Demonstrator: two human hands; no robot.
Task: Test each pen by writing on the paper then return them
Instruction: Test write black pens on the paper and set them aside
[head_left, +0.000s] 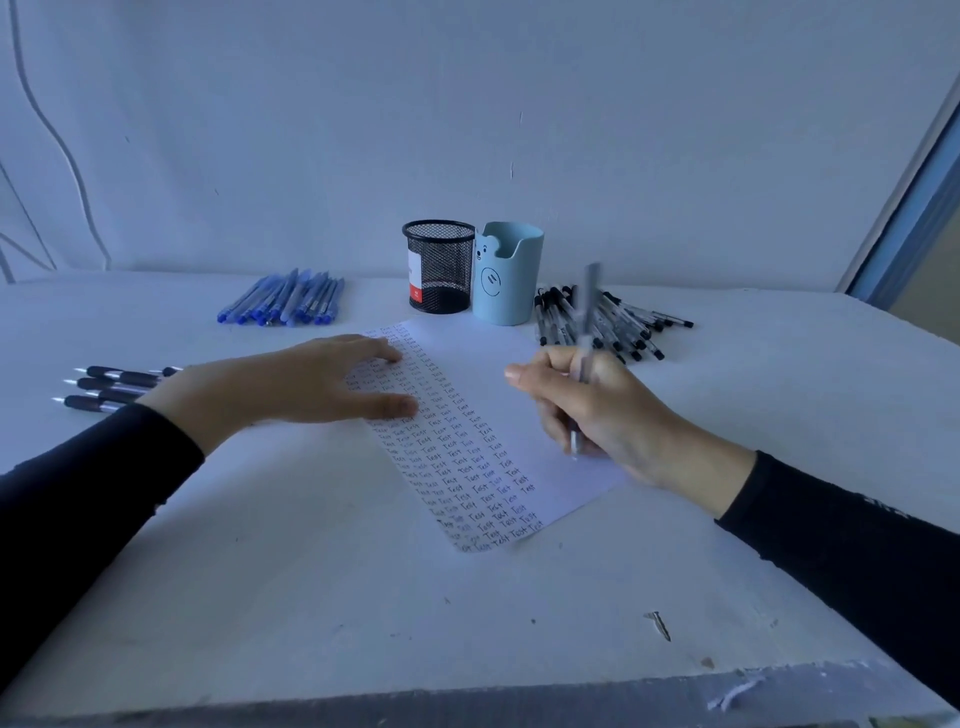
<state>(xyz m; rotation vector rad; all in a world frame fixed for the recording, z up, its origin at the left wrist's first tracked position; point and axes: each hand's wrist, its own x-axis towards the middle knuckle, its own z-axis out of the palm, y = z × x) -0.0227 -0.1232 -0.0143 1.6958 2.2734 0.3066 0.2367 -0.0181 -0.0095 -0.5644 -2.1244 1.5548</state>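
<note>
Left hand (306, 382) lay flat, fingers spread, on thin white paper (498, 395); right hand (597, 410) gripped a slim pen (586, 332), tip down.

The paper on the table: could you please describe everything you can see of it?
The paper is a thin white sheet lying flat and askew on the white table. Columns of handwritten "Test" fill its left part; the right part is blank. The left hand presses flat fingers on its upper left edge; the right hand, gripping a pen, rests on the blank part.
</note>
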